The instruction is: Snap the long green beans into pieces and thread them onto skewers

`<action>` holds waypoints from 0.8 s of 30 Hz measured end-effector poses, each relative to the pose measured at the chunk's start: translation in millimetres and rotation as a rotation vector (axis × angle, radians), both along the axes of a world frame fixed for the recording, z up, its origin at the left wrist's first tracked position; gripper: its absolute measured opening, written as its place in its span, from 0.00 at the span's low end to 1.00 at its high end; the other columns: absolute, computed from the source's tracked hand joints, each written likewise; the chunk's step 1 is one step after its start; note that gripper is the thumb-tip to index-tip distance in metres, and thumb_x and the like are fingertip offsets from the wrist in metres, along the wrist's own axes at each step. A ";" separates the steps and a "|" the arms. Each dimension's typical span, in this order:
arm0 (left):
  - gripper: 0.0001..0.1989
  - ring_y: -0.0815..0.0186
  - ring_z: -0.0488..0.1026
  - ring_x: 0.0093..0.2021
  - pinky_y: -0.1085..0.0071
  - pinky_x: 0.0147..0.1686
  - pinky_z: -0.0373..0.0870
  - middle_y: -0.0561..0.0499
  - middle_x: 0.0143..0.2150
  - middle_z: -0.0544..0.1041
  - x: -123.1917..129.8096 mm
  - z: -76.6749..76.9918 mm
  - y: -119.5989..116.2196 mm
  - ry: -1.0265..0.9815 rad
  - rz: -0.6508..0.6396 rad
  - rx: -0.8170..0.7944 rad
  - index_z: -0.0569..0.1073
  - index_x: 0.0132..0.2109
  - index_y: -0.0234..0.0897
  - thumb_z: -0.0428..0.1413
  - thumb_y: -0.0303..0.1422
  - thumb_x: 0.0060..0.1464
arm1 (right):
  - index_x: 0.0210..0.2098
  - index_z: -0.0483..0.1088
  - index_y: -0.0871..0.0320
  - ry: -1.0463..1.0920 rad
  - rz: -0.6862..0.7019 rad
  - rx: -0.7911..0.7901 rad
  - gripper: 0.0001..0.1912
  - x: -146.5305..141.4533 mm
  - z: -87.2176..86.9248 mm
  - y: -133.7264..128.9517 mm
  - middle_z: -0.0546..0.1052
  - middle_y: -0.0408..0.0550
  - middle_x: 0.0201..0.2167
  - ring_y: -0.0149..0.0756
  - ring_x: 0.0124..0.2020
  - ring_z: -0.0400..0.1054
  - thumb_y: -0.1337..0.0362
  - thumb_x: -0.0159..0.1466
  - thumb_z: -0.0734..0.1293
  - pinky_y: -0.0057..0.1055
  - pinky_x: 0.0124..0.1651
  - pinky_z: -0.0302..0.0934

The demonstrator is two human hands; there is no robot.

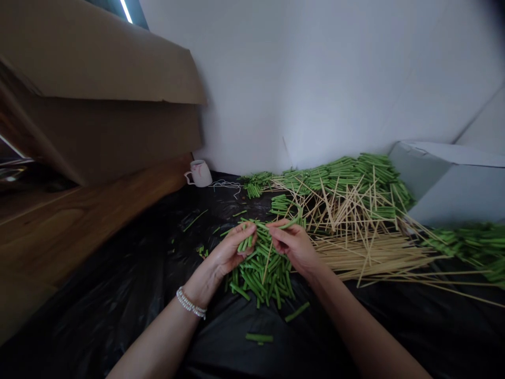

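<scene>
My left hand (234,247), with a white beaded bracelet on its wrist, is closed around a few short green stem pieces (245,243). Opposite it, my right hand (294,243) pinches a green stem piece (291,223) between thumb and fingers. The two hands are a short gap apart. Beneath them lies a heap of cut green stem pieces (268,279), with a thin wooden skewer (268,261) slanting across it. My fingers partly hide the held pieces.
Wooden skewers (366,255) lie in a loose pile to the right. Behind them are skewered green stems (335,173), with more stems (477,247) at far right. A white mug (201,173), cardboard box (118,126) and pale box (453,179) stand around the black plastic sheet (158,284).
</scene>
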State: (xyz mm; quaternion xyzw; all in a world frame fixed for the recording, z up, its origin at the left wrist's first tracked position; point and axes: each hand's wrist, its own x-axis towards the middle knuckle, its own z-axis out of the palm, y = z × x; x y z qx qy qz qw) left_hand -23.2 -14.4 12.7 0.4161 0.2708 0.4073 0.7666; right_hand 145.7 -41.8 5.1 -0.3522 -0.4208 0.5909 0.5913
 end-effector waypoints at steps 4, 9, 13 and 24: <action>0.15 0.81 0.52 0.16 0.83 0.14 0.47 0.59 0.20 0.63 -1.1 0.8 2.5 -0.077 0.048 -0.027 0.66 0.29 0.33 0.66 0.34 0.49 | 0.33 0.79 0.57 -0.117 0.047 0.050 0.12 -8.5 -4.9 -2.8 0.70 0.38 0.15 0.26 0.17 0.59 0.57 0.52 0.76 0.26 0.20 0.50; 0.13 0.82 0.53 0.15 0.84 0.14 0.49 0.59 0.20 0.64 -2.3 1.4 3.7 -0.112 0.138 -0.109 0.68 0.30 0.32 0.65 0.32 0.49 | 0.36 0.79 0.57 -0.194 0.141 0.063 0.13 -14.9 -6.0 -6.6 0.70 0.38 0.15 0.27 0.18 0.60 0.58 0.53 0.75 0.26 0.21 0.51; 0.13 0.80 0.55 0.15 0.82 0.14 0.50 0.58 0.20 0.64 -1.8 3.7 3.5 -0.148 0.061 -0.217 0.68 0.29 0.32 0.61 0.34 0.55 | 0.35 0.79 0.57 -0.076 0.144 0.031 0.13 -9.3 -2.6 -6.8 0.67 0.37 0.14 0.25 0.16 0.56 0.56 0.55 0.74 0.25 0.20 0.47; 0.08 0.78 0.50 0.16 0.81 0.16 0.48 0.60 0.18 0.56 -9.7 7.7 -9.7 -0.103 -0.316 -0.073 0.69 0.35 0.34 0.60 0.33 0.57 | 0.28 0.74 0.59 0.319 0.041 -0.074 0.15 12.9 1.9 7.4 0.63 0.35 0.14 0.21 0.17 0.54 0.55 0.51 0.77 0.20 0.18 0.48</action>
